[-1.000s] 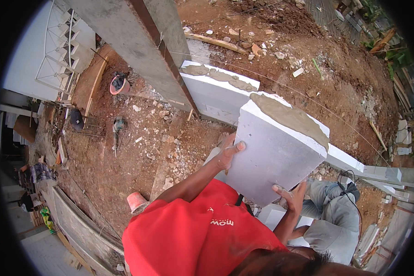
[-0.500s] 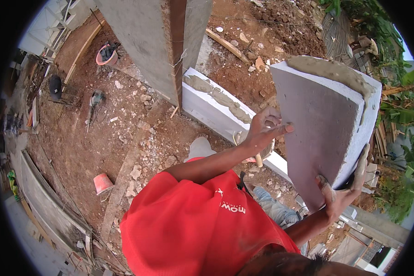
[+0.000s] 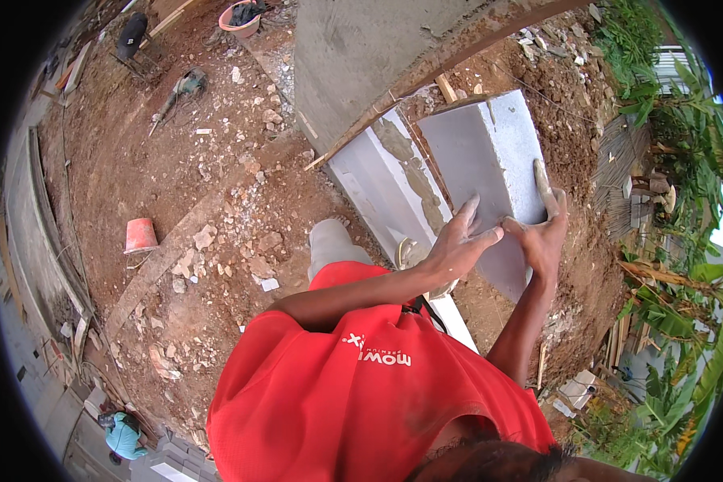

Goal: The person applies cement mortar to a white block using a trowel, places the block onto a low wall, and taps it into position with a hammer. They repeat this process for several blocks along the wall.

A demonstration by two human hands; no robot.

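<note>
Although mortar [image 3: 416,178] lines the top edge of the low wall [image 3: 367,186], the left hand [image 3: 455,249] and right hand [image 3: 543,234] hold an unlaid block [image 3: 464,151].

Bare reddish-brown earth [image 3: 241,181] forms the ground, uneven. On it sits a red bucket [image 3: 140,233]. Beyond the bucket lies a power drill [image 3: 189,84], its bit pointing back toward it; farther beyond stands a pink tub [image 3: 239,30] with something dark inside. Stones [image 3: 205,237] are strewn to the bucket's right, with a flat white piece [image 3: 270,284] among them. Well right of the bucket stands a low white wall [image 3: 369,193].
</note>
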